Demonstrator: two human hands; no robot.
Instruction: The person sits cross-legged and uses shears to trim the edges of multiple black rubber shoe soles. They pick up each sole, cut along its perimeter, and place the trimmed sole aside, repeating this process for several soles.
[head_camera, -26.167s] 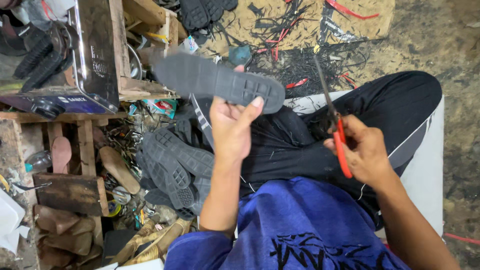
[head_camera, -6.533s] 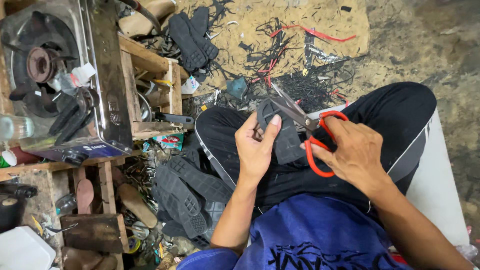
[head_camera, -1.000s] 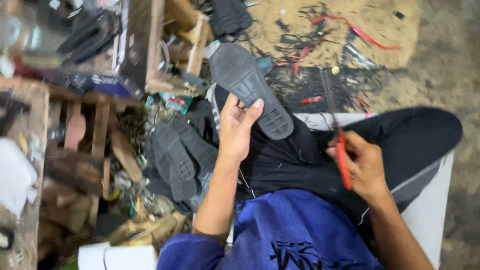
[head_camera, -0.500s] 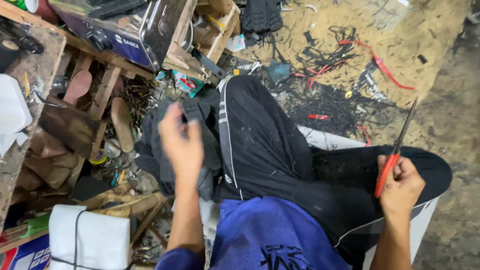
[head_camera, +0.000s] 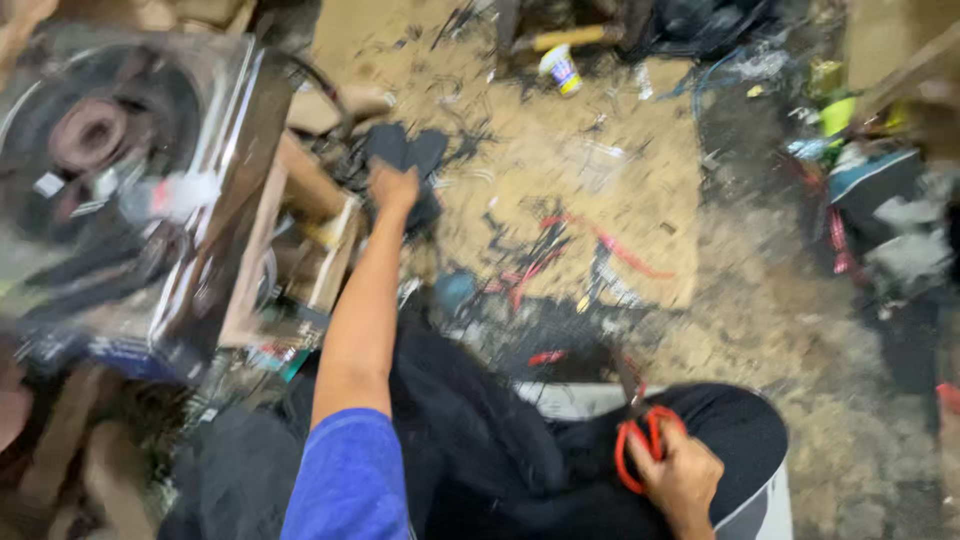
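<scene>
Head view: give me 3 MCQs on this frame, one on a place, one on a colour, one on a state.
1. Where is the left hand?
A. resting on the lap
B. stretched out to the dark soles on the ground
C. on the metal box

2. What colour are the scissors' handles?
A. red
B. green
C. white

3. What is the right hand doing?
A. lying open and empty
B. gripping the scissors
C. holding a sole

Answers:
1 B, the arm is extended and the hand meets the dark soles by the wooden crate.
2 A, the loops show red.
3 B, fingers wrap the handles over the knee.
</scene>
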